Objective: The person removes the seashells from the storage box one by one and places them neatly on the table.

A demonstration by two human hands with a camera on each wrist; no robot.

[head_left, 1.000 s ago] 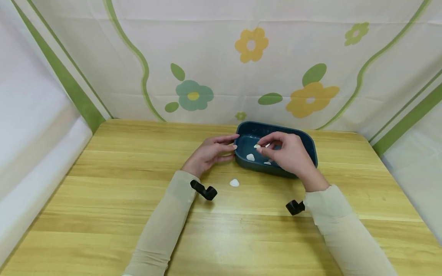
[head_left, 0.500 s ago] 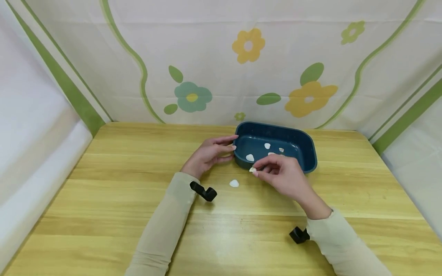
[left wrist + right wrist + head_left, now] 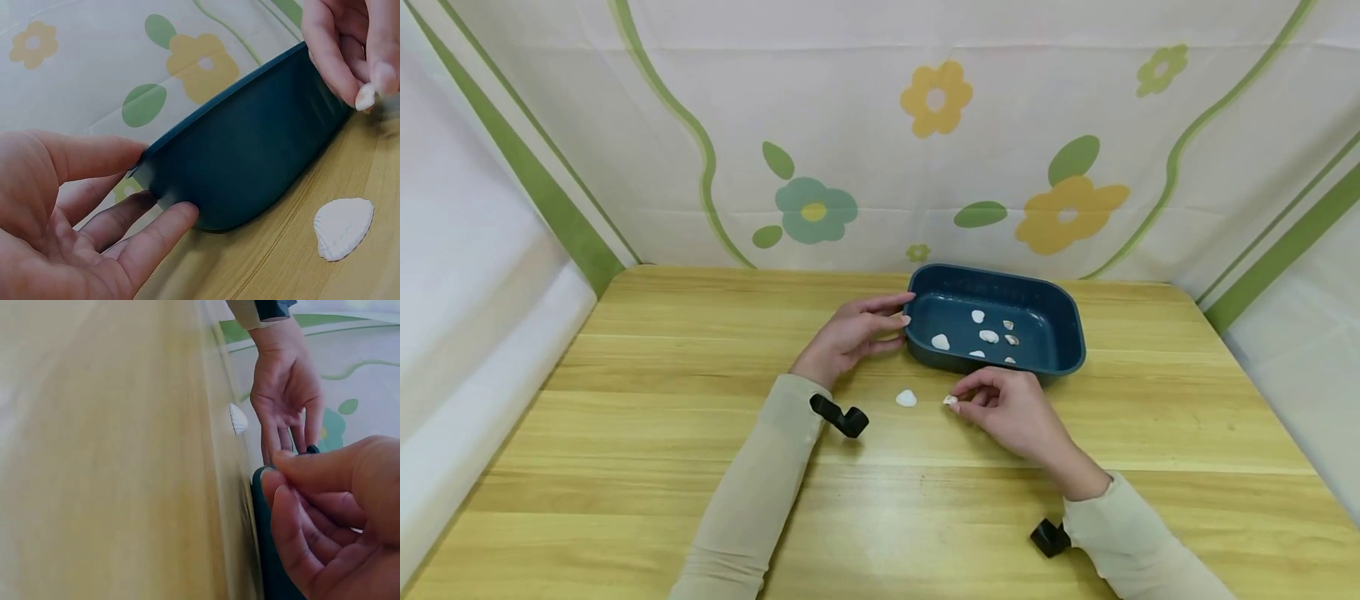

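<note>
My right hand (image 3: 1011, 412) pinches a small whitish seashell (image 3: 951, 400) between thumb and forefinger, low over the table in front of a dark blue bin (image 3: 955, 362). In the left wrist view the pinched shell shows at the fingertips of the right hand (image 3: 350, 50). My left hand (image 3: 853, 337) touches the bin's left end with extended fingers. A white fan-shaped shell (image 3: 906, 398) lies on the table between the two hands; its ridges show in the left wrist view. Inside the bin lie several shells, one white one (image 3: 940, 342) near the left, others toward the middle and right.
The wooden table (image 3: 700, 417) runs back to a white curtain (image 3: 865, 125) printed with flowers. Behind the bin the curtain is close. A black wrist camera (image 3: 842, 417) juts from the left sleeve, another black camera (image 3: 1050, 538) from the right.
My right hand has come out of the bin toward me, carrying the small shell down to the table in front. The left hand stays at the bin's end.
</note>
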